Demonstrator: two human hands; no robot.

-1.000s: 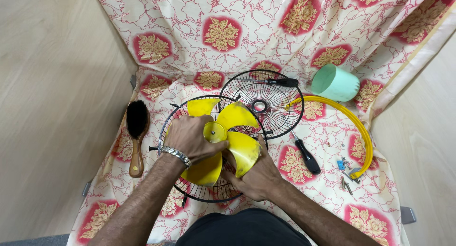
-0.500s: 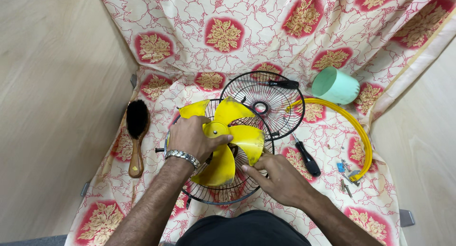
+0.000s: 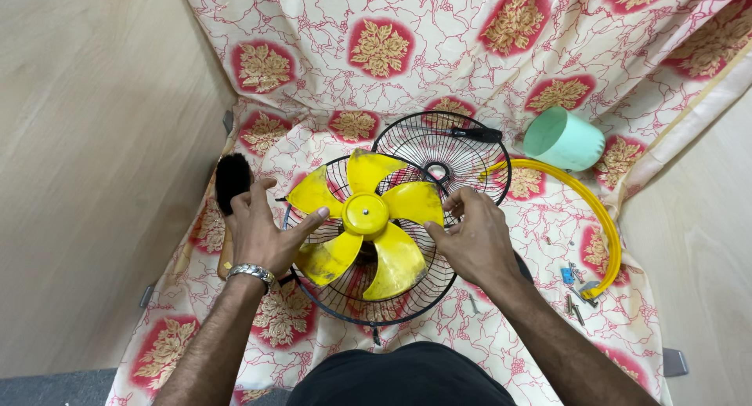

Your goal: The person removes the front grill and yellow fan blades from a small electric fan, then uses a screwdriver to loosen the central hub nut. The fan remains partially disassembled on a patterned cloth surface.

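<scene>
— On the flowered cloth (image 3: 313, 100), near the middle, what lies there?
— A yellow fan blade (image 3: 366, 216) with five vanes, sitting flat on a round black wire grille (image 3: 345, 300). Its hub faces up.
— And the hands?
— The left hand (image 3: 262, 233) is at the left rim of the grille, fingers spread and open; its forefinger reaches to the edge of the left vane, just at the yellow plastic. A metal watch band (image 3: 251, 273) sits on that wrist.
— Is it gripping anything?
— No, it holds nothing. The right hand (image 3: 476, 237) is on the right side, fingers loosely curled and parted, the tips just beside the right vane. Whether they touch it I cannot tell. It clasps nothing either.
— What else is about?
— A second black wire grille (image 3: 462, 151) lies farther off, to the right, its near edge overlapped by the first grille. A black-handled screwdriver (image 3: 475, 134) rests across its far rim. A yellow ring (image 3: 603, 218) curves along the right, and a pale green cup (image 3: 565, 140) lies on its side at the far right.
— Anything small?
— A few screws and a blue bit (image 3: 570, 284) by the near end of the ring. On the left, a brush with black bristles (image 3: 232, 180) lies just beyond the left hand, its handle partly hidden by it.
</scene>
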